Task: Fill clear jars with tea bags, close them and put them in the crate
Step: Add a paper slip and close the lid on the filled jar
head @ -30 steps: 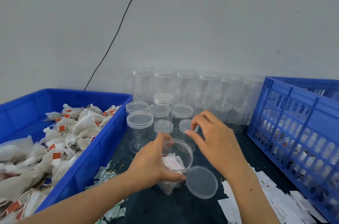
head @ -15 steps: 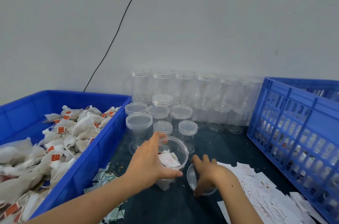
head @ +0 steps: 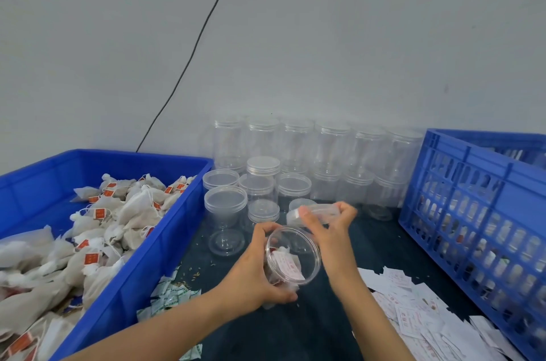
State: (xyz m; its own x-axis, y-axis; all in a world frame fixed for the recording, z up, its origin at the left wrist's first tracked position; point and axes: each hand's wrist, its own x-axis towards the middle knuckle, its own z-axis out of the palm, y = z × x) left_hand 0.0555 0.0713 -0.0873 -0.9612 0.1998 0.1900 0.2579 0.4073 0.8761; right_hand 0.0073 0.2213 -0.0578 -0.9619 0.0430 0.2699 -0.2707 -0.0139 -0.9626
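Left hand (head: 254, 269) curled round open clear jar (head: 291, 257) with tea bags inside, near centre. Right hand (head: 328, 227) just beyond, pinching clear lid (head: 314, 211) above jar mouth. Blue crate (head: 478, 183) at right.

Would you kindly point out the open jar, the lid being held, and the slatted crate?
open jar (head: 307, 260), head view, clear far wall below the rim.
lid (head: 320, 211), head view, its side wall between the fingers.
slatted crate (head: 472, 165), head view, top rim.
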